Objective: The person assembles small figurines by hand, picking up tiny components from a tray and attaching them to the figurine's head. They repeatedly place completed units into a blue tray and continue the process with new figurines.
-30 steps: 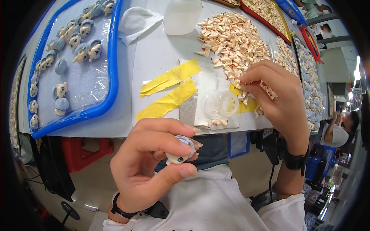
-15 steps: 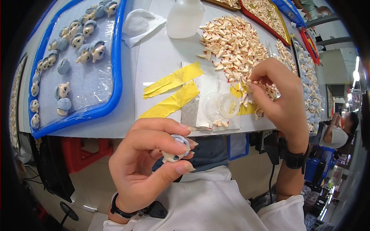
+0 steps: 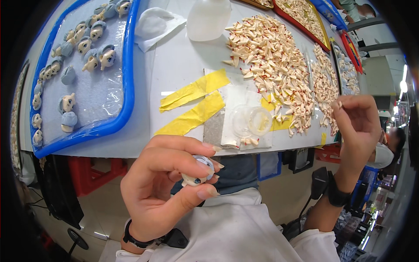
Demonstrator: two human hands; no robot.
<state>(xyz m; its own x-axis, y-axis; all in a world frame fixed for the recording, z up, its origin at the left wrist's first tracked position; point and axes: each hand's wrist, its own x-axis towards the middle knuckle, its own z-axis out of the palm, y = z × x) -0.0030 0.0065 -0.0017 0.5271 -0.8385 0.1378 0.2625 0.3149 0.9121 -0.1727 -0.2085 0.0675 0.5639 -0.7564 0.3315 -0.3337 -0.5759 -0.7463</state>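
Note:
In front of my body, my left hand (image 3: 163, 181) grips a small doll head (image 3: 198, 172) with pale blue hair and a painted eye, held between thumb and fingers. My right hand (image 3: 360, 120) is raised beyond the table's right front edge, thumb and forefinger pinched together. What sits in that pinch, if anything, is too small to name. A large heap of small cream pointed pieces with red tips (image 3: 270, 61) covers the table's middle right. Ahead of my left hand, a small clear round cup (image 3: 259, 121) rests on a white pad (image 3: 231, 98).
A blue-rimmed tray (image 3: 128, 87) with several doll heads (image 3: 67, 102) stands at the left. Yellow tape strips (image 3: 192, 114) lie mid-table. Behind them are a translucent bottle (image 3: 208, 19) and a white cloth (image 3: 157, 26). More pieces fill a red-edged tray (image 3: 301, 26) at the far right.
My right hand has moved off the heap to the right, past the table edge, its fingers pinched. My left hand keeps the doll head in nearly the same place.

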